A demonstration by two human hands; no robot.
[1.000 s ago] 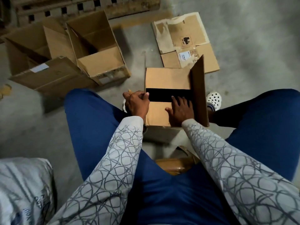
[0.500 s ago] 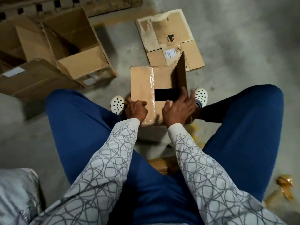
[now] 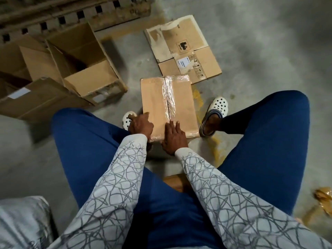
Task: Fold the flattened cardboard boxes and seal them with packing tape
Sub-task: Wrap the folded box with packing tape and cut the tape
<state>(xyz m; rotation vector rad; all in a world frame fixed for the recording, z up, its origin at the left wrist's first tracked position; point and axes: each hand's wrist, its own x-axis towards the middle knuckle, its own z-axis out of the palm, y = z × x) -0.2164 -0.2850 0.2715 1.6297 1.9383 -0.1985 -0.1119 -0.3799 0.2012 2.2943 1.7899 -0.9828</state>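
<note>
Raised before, the flap (image 3: 183,105) is now being pressed shut on the box (image 3: 154,97), lying on the floor (image 3: 251,51) between the feet (image 3: 220,105). Its taped top is being flattened by the left hand (image 3: 141,124) and right hand (image 3: 174,136), fingers straight, nothing gripped.

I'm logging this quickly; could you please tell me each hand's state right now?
Left hand: on the box corner, grip cannot be told.
Right hand: open, fingers flat on the tape.
</note>
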